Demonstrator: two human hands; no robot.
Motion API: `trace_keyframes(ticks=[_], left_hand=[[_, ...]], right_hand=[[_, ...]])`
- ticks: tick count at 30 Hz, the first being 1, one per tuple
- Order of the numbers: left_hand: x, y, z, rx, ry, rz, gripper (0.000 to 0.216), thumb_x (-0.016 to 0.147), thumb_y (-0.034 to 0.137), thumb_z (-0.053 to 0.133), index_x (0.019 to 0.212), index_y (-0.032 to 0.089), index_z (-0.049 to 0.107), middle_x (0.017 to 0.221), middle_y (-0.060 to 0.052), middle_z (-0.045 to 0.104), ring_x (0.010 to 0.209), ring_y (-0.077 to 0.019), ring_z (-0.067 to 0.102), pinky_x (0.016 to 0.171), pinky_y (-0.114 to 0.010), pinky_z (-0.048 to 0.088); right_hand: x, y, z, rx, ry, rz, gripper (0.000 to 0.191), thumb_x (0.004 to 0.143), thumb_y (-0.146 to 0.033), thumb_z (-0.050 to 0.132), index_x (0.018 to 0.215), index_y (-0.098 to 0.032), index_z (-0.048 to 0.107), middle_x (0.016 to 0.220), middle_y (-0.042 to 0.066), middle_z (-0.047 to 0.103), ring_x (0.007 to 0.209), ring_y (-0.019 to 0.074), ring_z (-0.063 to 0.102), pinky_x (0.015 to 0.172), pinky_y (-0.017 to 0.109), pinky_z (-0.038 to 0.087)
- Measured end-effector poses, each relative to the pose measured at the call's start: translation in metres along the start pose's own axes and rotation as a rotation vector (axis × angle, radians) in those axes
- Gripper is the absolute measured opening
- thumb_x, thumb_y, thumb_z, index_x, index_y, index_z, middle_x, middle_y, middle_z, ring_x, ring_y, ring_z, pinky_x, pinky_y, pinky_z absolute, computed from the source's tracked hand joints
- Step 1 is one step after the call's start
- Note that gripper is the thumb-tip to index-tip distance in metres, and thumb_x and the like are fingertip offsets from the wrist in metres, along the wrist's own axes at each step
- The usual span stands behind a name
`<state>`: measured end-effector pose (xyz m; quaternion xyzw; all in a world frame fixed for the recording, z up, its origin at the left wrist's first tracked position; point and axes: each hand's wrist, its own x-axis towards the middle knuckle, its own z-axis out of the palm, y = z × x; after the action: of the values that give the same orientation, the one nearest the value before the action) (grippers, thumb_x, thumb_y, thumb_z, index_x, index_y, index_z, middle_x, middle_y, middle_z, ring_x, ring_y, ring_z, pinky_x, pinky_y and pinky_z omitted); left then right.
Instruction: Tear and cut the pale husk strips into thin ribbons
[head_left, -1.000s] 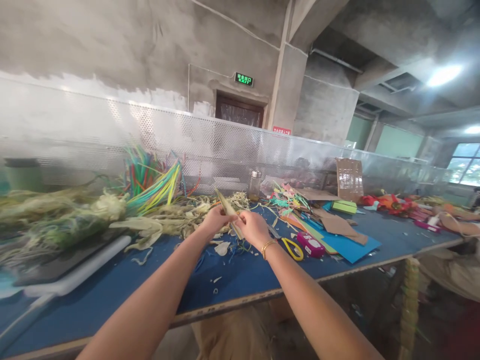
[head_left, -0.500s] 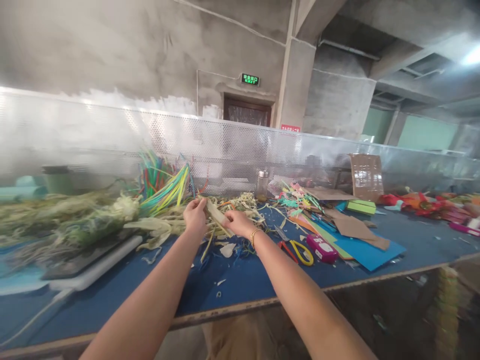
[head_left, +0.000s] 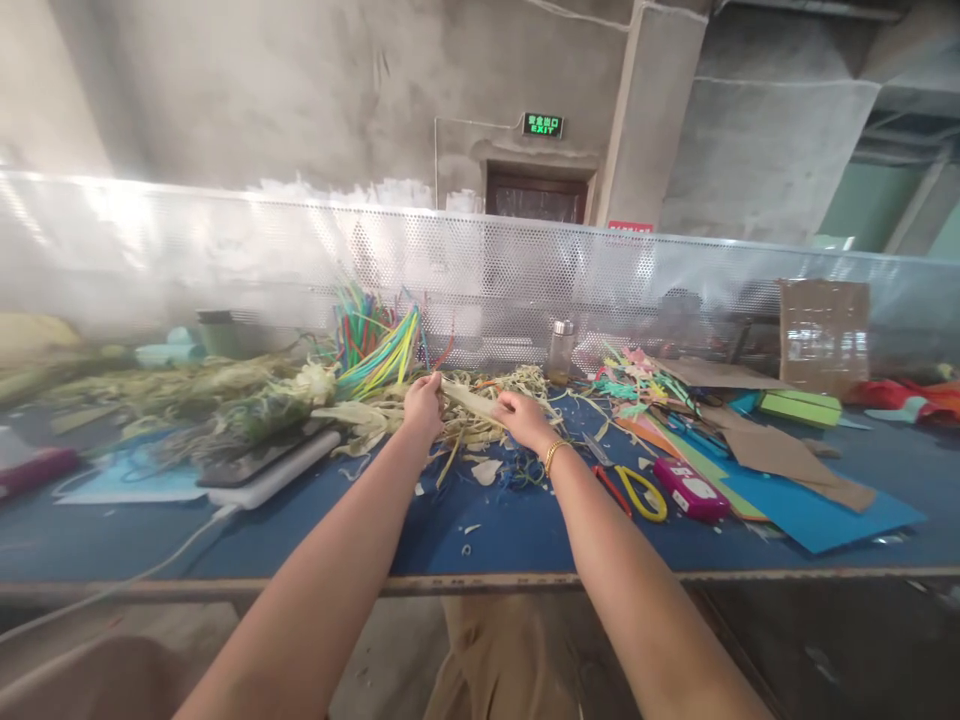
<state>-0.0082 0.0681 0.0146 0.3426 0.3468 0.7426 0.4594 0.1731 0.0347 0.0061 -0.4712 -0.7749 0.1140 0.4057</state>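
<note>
A pale, flat strip that looks like dried husk (head_left: 471, 400) is stretched between my two hands above the table. My left hand (head_left: 424, 405) pinches its left end, fingers closed. At its right end my right hand (head_left: 523, 418), with a gold bracelet on the wrist, grips it between thumb and fingers. Beneath and behind the strip lies a tangled heap of similar pale husk pieces (head_left: 375, 418). A loose pale scrap (head_left: 486, 471) rests on the table just below my hands.
Scissors with red and yellow handles (head_left: 643, 493) and a purple box (head_left: 690, 490) lie to the right, beside coloured sheets (head_left: 832, 515). Behind stand colourful pipe-cleaner-like stems (head_left: 375, 345), a glass bottle (head_left: 561, 352) and a perforated metal screen (head_left: 300, 250). A white corded device (head_left: 274, 475) is at left.
The view has turned left, so things sit further right in it. The strip, still in both hands, now lies more level than its earlier steep slant.
</note>
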Motion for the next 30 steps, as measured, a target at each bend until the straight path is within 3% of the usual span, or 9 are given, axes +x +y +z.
trace_keyframes(ticks=[7, 10, 15, 18, 22, 24, 26, 28, 30], left_hand=[[0.000, -0.001, 0.000, 0.023, -0.009, 0.115, 0.020, 0.074, 0.027, 0.064, 0.067, 0.017, 0.049, 0.049, 0.008, 0.041, 0.036, -0.0024, 0.027, 0.035, -0.016, 0.017], [-0.001, 0.002, 0.000, -0.080, -0.051, -0.020, 0.022, 0.076, 0.026, 0.064, 0.066, 0.017, 0.046, 0.049, 0.008, 0.041, 0.035, -0.0023, 0.026, 0.035, -0.015, 0.017], [0.003, 0.010, -0.002, -0.416, -0.127, -0.283, 0.016, 0.081, 0.014, 0.058, 0.070, 0.017, 0.047, 0.050, 0.007, 0.043, 0.037, -0.0024, 0.036, 0.039, -0.012, 0.028], [0.010, 0.020, -0.011, -0.541, -0.056, -0.267, 0.016, 0.083, 0.011, 0.055, 0.071, 0.018, 0.047, 0.050, 0.007, 0.043, 0.038, -0.0032, 0.036, 0.039, -0.013, 0.032], [0.017, 0.026, -0.018, -0.510, 0.049, -0.178, 0.016, 0.082, 0.014, 0.057, 0.071, 0.018, 0.046, 0.050, 0.007, 0.043, 0.038, -0.0025, 0.036, 0.039, -0.012, 0.032], [0.012, 0.020, -0.012, -0.387, -0.020, -0.172, 0.017, 0.077, 0.018, 0.064, 0.071, 0.017, 0.048, 0.052, 0.007, 0.044, 0.039, -0.0017, 0.037, 0.038, -0.011, 0.030], [0.000, 0.009, -0.001, -0.202, -0.188, -0.155, 0.022, 0.068, 0.023, 0.073, 0.074, 0.016, 0.052, 0.056, 0.005, 0.049, 0.042, -0.0023, 0.042, 0.038, -0.012, 0.028], [-0.015, -0.004, 0.010, 0.033, -0.375, -0.142, 0.029, 0.061, 0.028, 0.079, 0.076, 0.016, 0.057, 0.062, 0.002, 0.055, 0.048, -0.0049, 0.049, 0.040, -0.014, 0.031], [-0.030, -0.015, 0.019, 0.231, -0.483, -0.147, 0.031, 0.058, 0.031, 0.081, 0.071, 0.015, 0.057, 0.059, 0.001, 0.054, 0.049, -0.0069, 0.049, 0.041, -0.016, 0.030]], right_hand=[[0.001, 0.011, -0.002, -0.005, 0.071, 0.066, 0.015, 0.079, -0.032, 0.054, 0.072, -0.019, 0.059, 0.069, -0.002, 0.058, 0.065, 0.0120, 0.049, 0.062, 0.022, 0.032], [0.001, 0.010, 0.000, 0.009, 0.052, 0.060, 0.018, 0.078, -0.033, 0.054, 0.071, -0.018, 0.060, 0.067, -0.002, 0.059, 0.064, 0.0122, 0.049, 0.062, 0.022, 0.033], [0.002, 0.015, -0.001, 0.027, 0.057, 0.060, 0.018, 0.078, -0.034, 0.053, 0.071, -0.018, 0.060, 0.066, -0.002, 0.059, 0.063, 0.0125, 0.050, 0.061, 0.022, 0.034], [0.003, 0.025, -0.010, -0.063, 0.110, 0.155, 0.016, 0.077, -0.032, 0.054, 0.068, -0.019, 0.060, 0.065, -0.001, 0.059, 0.061, 0.0133, 0.049, 0.060, 0.023, 0.033], [0.003, 0.037, -0.017, -0.018, 0.317, 0.375, 0.017, 0.077, -0.032, 0.050, 0.071, -0.018, 0.060, 0.069, 0.002, 0.062, 0.064, 0.0156, 0.053, 0.060, 0.024, 0.035], [0.003, 0.036, -0.012, 0.108, 0.373, 0.439, 0.016, 0.075, -0.031, 0.051, 0.077, -0.017, 0.060, 0.075, 0.003, 0.063, 0.068, 0.0161, 0.055, 0.062, 0.024, 0.038], [0.004, 0.031, 0.000, 0.216, 0.392, 0.446, 0.017, 0.071, -0.028, 0.054, 0.083, -0.017, 0.058, 0.081, 0.004, 0.064, 0.072, 0.0157, 0.057, 0.065, 0.024, 0.041], [0.004, 0.025, 0.014, 0.302, 0.401, 0.402, 0.021, 0.069, -0.026, 0.055, 0.088, -0.016, 0.055, 0.085, 0.004, 0.063, 0.074, 0.0149, 0.058, 0.067, 0.024, 0.043], [0.004, 0.020, 0.025, 0.384, 0.393, 0.315, 0.025, 0.071, -0.026, 0.056, 0.093, -0.016, 0.052, 0.086, 0.004, 0.063, 0.075, 0.0142, 0.059, 0.068, 0.024, 0.045]])
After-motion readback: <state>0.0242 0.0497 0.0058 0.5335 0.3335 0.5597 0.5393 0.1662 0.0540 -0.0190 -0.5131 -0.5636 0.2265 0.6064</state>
